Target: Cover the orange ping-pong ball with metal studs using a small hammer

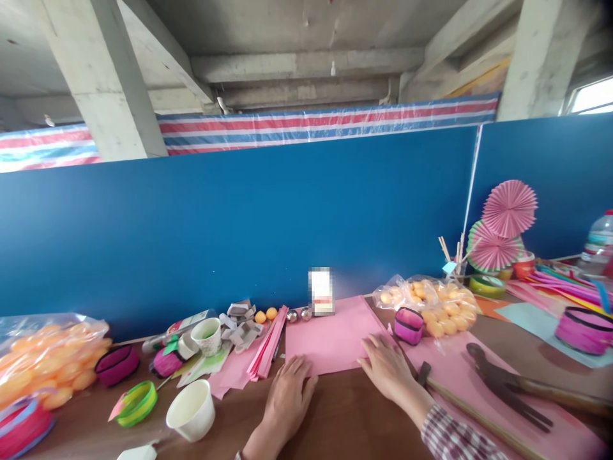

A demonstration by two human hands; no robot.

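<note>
A pink paper sheet [332,332] lies flat on the brown table [349,415] in front of me. My left hand [287,399] rests palm down at the sheet's near left corner, fingers stretched out. My right hand [387,367] lies flat on the sheet's near right edge, fingers spread, with a plaid sleeve behind the wrist. Neither hand holds anything.
Left: a white paper cup [191,410], a green tape roll [138,402], a bag of orange balls [48,358], folded pink paper [268,350]. Right: dark scissors [502,383], a wooden stick [474,412], a magenta pouch [408,324], another ball bag [431,300], pink paper fans [507,211]. A blue partition [287,217] stands behind.
</note>
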